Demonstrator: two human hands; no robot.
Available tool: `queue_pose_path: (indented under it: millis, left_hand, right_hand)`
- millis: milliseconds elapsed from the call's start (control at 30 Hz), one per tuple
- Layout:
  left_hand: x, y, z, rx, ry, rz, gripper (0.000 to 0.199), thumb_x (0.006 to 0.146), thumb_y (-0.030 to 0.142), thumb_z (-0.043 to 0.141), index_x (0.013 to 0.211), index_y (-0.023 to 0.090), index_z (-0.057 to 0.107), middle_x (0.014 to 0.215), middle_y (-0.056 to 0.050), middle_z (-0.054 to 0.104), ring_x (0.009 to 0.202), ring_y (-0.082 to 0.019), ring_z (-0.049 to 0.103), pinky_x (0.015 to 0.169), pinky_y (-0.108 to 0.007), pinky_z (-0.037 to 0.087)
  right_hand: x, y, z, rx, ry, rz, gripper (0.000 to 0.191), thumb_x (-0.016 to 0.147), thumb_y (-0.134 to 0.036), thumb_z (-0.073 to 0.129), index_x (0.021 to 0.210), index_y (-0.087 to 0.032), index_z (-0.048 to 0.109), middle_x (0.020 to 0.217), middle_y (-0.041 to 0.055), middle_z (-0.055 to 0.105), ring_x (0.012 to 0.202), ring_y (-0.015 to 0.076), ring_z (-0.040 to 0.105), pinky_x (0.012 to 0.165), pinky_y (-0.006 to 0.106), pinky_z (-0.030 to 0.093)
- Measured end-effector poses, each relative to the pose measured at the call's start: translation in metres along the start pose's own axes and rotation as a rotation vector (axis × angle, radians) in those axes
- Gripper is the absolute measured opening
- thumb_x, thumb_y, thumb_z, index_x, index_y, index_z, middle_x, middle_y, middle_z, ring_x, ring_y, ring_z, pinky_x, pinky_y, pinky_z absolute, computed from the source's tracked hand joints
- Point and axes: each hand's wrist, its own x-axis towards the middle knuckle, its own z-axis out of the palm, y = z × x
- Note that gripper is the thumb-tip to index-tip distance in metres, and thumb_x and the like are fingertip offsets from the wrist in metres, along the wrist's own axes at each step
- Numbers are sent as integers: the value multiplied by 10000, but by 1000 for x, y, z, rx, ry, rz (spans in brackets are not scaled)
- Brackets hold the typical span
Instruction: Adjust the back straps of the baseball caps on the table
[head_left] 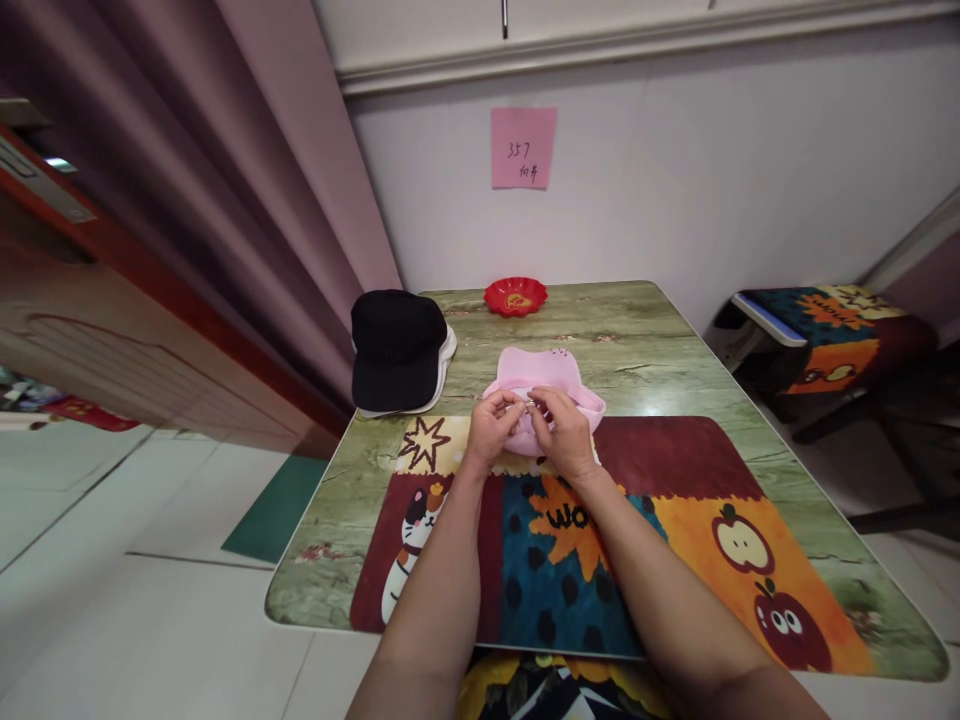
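A pink cap [537,366] lies on the table with its brim pointing away from me, at the far edge of the patterned mat. My left hand [495,425] is over the cap's left side, thumb and fingertips pinched together. From the right, my right hand [561,428] meets it, also in a pinch. A small pale, shiny bit [529,403] shows between the fingertips of both hands. Whether it is part of the cap, I cannot tell. Both hands cover much of the cap's middle.
A black cap [397,345] rests on a white cap [448,362] at the table's left edge. A red scalloped dish [515,296] stands near the wall. Under my forearms lies the patterned mat [660,455]. A stool [832,330] is off to the right.
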Motion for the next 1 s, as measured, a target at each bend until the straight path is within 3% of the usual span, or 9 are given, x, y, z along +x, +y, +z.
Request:
queue_pose_path:
  millis: [167,300,400,500,767,1000]
  left_hand:
    - [-2,6,0,-65,-5,-63,362,741,451,804,869,166,623,517,74,513,414,-47,392,441,-189,251]
    - [-3,11,-4,-108,-49,-71,431,782,462,781,1051,158,637,537,69,538,414,-50,391,436,-188,237]
    - [-4,11,-9,-167,-155,-81,513,710,368,851,1127,156,640,771,-1,663,536,-59,503,492,-187,325]
    - [-4,8,-11,-193,-197,-98,533,647,268,885,1114,157,651,985,-53,691,684,-80,578,589,-192,406]
    - [-2,2,-2,-93,-76,-17,442,613,323,913,922,153,647,809,-13,646,666,-93,557,629,-205,432]
    - [-3,3,3,-27,-26,48,462,651,463,898,897,155,657,644,46,516,523,-58,390,505,-198,306]
  right_hand:
    - [1,7,-1,183,-35,189,216,952,-328,558,1087,-224,692,1025,94,749,838,212,698,801,364,579]
    - [2,10,1,396,-50,344,280,924,-379,601,1140,-217,672,1037,85,746,874,206,707,789,339,580]
    - [3,12,1,513,-52,381,305,919,-377,594,1167,-216,669,1055,83,741,898,204,710,793,334,580]
    - [3,12,0,522,-56,360,279,920,-352,581,1131,-215,701,1061,80,746,886,199,703,787,336,571]
    - [5,11,-4,500,-91,309,209,889,-316,595,989,-229,756,948,61,760,822,201,691,729,335,553]
    - [5,7,-8,631,-138,398,242,833,-437,712,964,-233,711,974,62,753,822,216,704,762,359,585]
